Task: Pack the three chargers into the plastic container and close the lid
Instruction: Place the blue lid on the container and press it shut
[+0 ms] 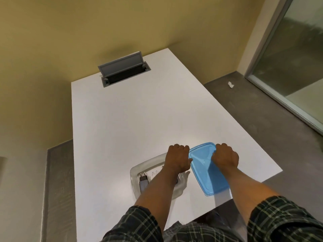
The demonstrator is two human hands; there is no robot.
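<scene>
Step in hand, by my reading: fetching the lid, packing apparently finished. The clear plastic container (138, 169) sat open on the white table (122, 123), near its front edge. Inside, one dark charger (143, 180) lay at the left with its two pins pointing away; further metal pins showed beside it, and a dark corner of something showed past the forearm (the forearm covered most of the interior, so I could not confirm all three chargers were in). The blue lid (206, 175) lay flat on the table just right of the container, apart from it or barely touching; I could not tell which. The left hand (178, 158) hung over the container's far right part, fingers curled under, thumb toward the lid's left edge; whether it gripped anything was not visible. The right hand (225, 157) rested on the lid's far end, fingers curled over the rim, apparently gripping it. Next move would call for lifting the lid, carrying it left, squaring it over the rim and pressing round the edges.
</scene>
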